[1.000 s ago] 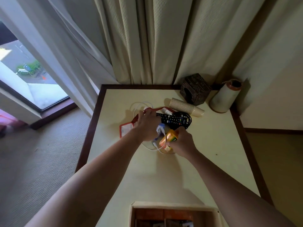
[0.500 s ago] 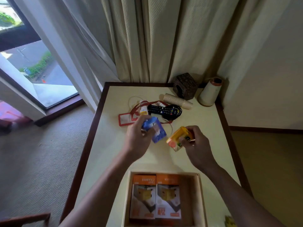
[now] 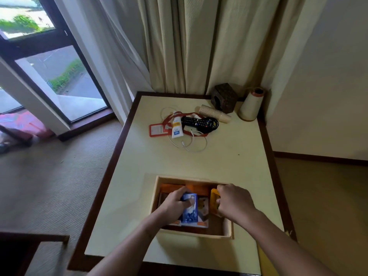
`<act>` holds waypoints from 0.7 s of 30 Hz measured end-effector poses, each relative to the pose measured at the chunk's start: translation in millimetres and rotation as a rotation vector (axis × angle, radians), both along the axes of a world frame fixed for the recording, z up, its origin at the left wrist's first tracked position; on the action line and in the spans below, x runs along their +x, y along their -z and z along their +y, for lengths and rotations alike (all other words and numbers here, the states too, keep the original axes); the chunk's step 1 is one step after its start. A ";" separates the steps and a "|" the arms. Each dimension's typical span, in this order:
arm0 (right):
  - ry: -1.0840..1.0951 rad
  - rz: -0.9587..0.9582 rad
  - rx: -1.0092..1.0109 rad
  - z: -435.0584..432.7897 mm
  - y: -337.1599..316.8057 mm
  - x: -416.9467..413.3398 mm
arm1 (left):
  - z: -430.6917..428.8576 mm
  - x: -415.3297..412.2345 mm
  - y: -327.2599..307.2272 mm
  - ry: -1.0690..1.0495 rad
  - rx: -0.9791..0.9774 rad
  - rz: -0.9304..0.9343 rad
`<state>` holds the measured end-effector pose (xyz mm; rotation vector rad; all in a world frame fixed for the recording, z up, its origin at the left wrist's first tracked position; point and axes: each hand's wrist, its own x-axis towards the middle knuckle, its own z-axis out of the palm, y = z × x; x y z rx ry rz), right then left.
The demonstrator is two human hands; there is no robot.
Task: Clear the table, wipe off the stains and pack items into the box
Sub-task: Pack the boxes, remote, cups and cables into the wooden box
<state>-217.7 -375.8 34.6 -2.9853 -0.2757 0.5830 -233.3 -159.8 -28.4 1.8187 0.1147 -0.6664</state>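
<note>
An open wooden box [image 3: 228, 232] sits near the front edge of the cream table [image 3: 229, 156]. Inside it lie two orange packs [image 3: 203, 208]. My left hand [image 3: 174, 204] grips a small blue packet [image 3: 190, 209] over those packs. My right hand [image 3: 235, 202] holds a yellow-orange packet [image 3: 214, 201] upright at the box's right side. Farther back on the table lie a black remote [image 3: 197, 122], a white tube [image 3: 176, 128], a red luggage tag [image 3: 157, 130] with its strap, and a white cable [image 3: 191, 145].
A stack of paper cups [image 3: 214, 113] lies on its side behind the remote. A dark carved box [image 3: 224, 97] and a pale vase [image 3: 251, 104] stand at the back right corner. Curtains hang behind, a window is at left, carpet lies around the table.
Both hands lifted the blue and yellow packets from the pile, carried them back toward me, and now hold them down inside the box.
</note>
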 end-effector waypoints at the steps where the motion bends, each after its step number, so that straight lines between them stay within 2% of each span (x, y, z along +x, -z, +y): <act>1: -0.036 -0.001 -0.069 5.3 1.2 0.1 | 0.4 -0.2 3.1 -0.006 -0.004 -0.003; 7: -0.160 -0.008 -0.333 32.4 12.4 13.1 | -1.4 3.4 1.0 0.020 -0.061 0.057; 10: -0.150 -0.019 -0.353 43.2 13.7 15.2 | -0.1 6.8 -0.1 0.045 -0.047 0.056; 14: -0.142 -0.124 -0.350 39.1 16.9 6.1 | 4.1 8.2 1.8 0.058 -0.072 0.067; 21: -0.331 -0.121 -0.476 33.9 50.4 -1.2 | 4.6 7.7 6.5 0.064 -0.075 0.064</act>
